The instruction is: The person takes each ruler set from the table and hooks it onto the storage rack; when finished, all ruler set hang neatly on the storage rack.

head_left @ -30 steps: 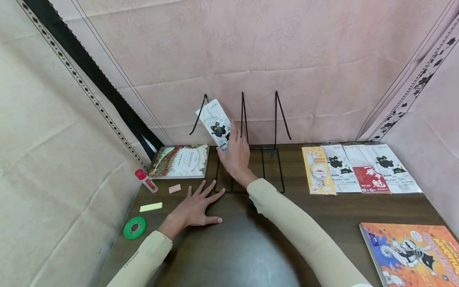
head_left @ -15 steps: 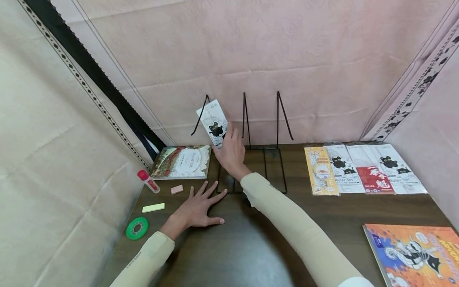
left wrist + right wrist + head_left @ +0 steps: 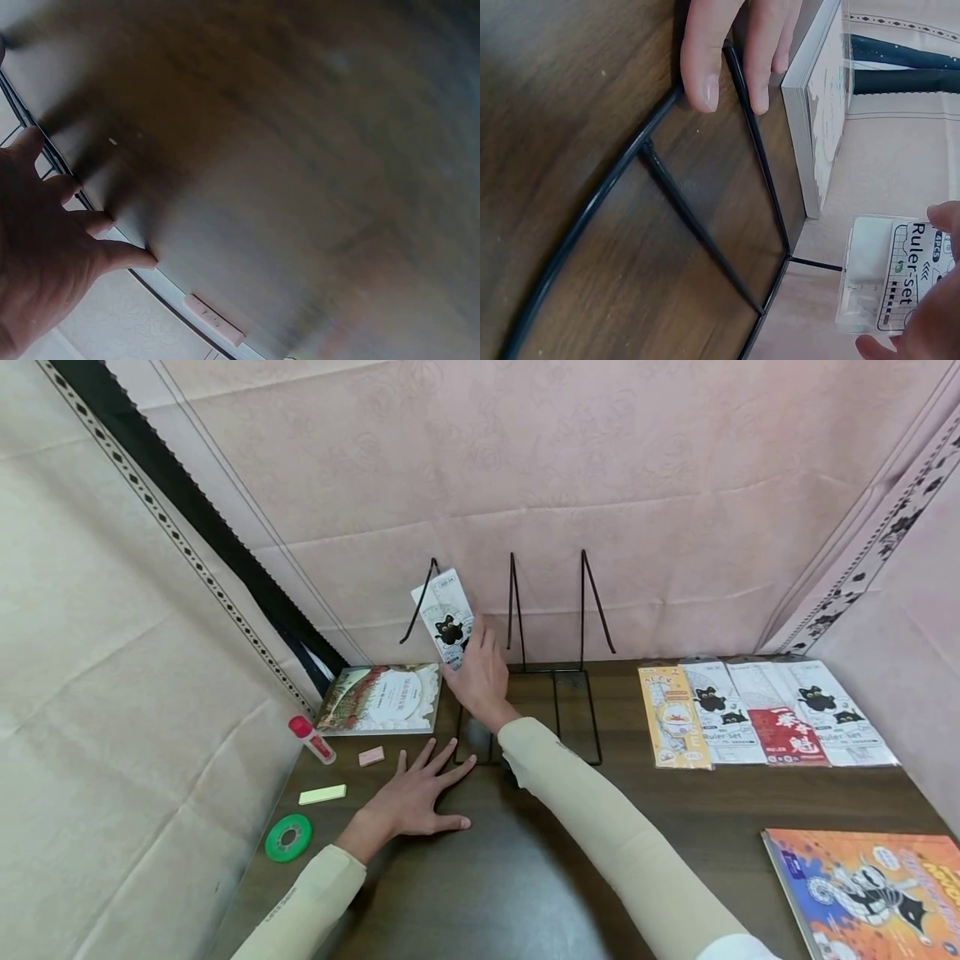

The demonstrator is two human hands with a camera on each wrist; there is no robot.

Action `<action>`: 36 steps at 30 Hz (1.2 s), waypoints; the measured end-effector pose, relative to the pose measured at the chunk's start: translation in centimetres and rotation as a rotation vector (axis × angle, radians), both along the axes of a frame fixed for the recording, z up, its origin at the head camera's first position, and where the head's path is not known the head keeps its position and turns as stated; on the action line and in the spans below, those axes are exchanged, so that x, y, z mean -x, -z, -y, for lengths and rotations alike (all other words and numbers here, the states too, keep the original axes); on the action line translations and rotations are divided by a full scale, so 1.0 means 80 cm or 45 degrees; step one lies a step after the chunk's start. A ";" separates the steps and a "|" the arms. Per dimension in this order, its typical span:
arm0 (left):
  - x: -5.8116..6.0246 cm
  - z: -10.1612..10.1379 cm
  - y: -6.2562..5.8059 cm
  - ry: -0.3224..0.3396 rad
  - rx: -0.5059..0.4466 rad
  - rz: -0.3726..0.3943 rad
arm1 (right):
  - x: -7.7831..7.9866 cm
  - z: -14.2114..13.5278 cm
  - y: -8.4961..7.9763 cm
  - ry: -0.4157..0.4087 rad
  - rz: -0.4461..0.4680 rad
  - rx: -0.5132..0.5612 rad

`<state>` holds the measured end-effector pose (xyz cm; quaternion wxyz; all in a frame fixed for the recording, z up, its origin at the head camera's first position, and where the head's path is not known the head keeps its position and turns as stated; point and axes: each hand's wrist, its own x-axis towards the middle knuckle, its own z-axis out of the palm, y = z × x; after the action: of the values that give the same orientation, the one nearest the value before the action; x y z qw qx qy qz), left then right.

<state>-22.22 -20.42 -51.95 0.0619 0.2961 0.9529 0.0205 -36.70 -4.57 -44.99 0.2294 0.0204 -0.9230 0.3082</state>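
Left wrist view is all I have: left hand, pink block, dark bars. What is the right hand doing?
Observer: The right hand holds a ruler packet.

Operator: Is it straight up in the head view?

Observer: No, it tilts, its top leaning to the left of that picture.

Operator: Any other packets about?

Observer: Yes, four packets lie in a row at the back right of the table.

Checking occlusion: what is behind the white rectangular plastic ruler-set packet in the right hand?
Pale pink cloth shows around the packet; the left upright of the black wire rack runs behind it, partly hidden. Anything else there is hidden.
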 end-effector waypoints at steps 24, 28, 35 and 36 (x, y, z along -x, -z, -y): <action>0.000 0.000 0.002 -0.003 -0.004 0.018 | 0.009 0.003 0.003 -0.024 0.076 0.040; 0.000 0.000 0.002 0.002 -0.015 0.019 | 0.005 -0.008 0.005 -0.030 0.024 0.016; 0.000 0.000 0.002 -0.016 -0.001 0.006 | -0.005 -0.049 0.000 -0.027 -0.039 -0.060; 0.000 0.000 0.003 -0.017 0.001 0.008 | -0.008 -0.056 -0.002 -0.024 -0.029 -0.102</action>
<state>-22.23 -20.44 -52.20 0.0648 0.2895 0.9547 0.0214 -36.04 -0.08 -44.86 0.2361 0.0418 -0.9316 0.2731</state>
